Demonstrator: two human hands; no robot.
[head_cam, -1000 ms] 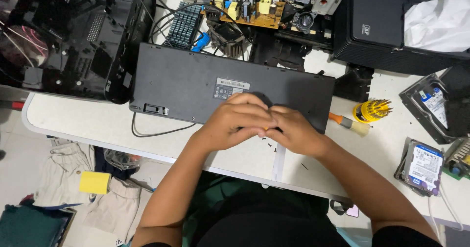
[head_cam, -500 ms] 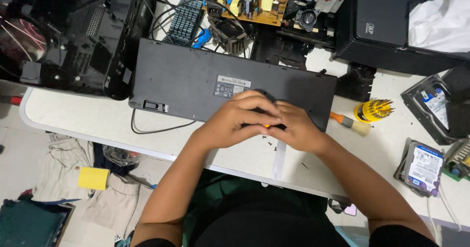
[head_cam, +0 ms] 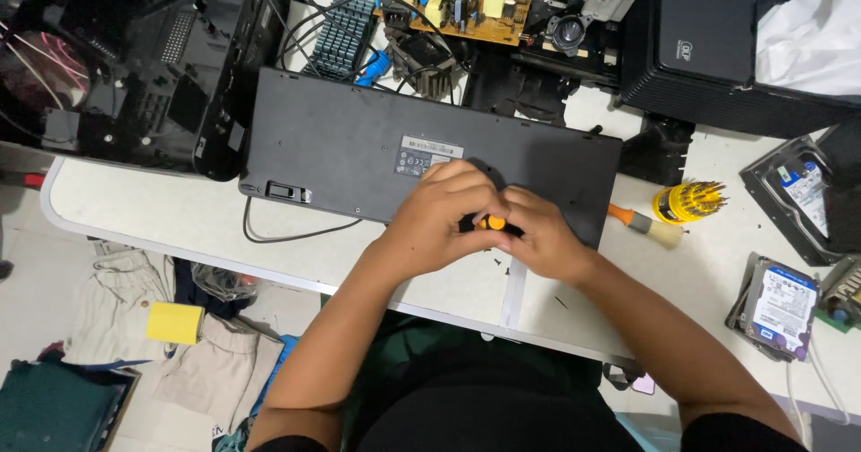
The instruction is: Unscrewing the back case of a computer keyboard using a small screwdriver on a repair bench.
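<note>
Screwdriver (head_cam: 491, 223) held in both hands (head_cam: 448, 214) (head_cam: 543, 237) over keyboard (head_cam: 359, 147) edge; tip could slip and loose screws roll off tabletop (head_cam: 134, 210).

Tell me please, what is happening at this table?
A person holds a small orange-and-black screwdriver in both hands, left hand and right hand, at the near edge of a black keyboard lying face down. Loose screws lie just below the hands. A brush, a yellow bit holder, hard drives and a circuit board lie around.
</note>
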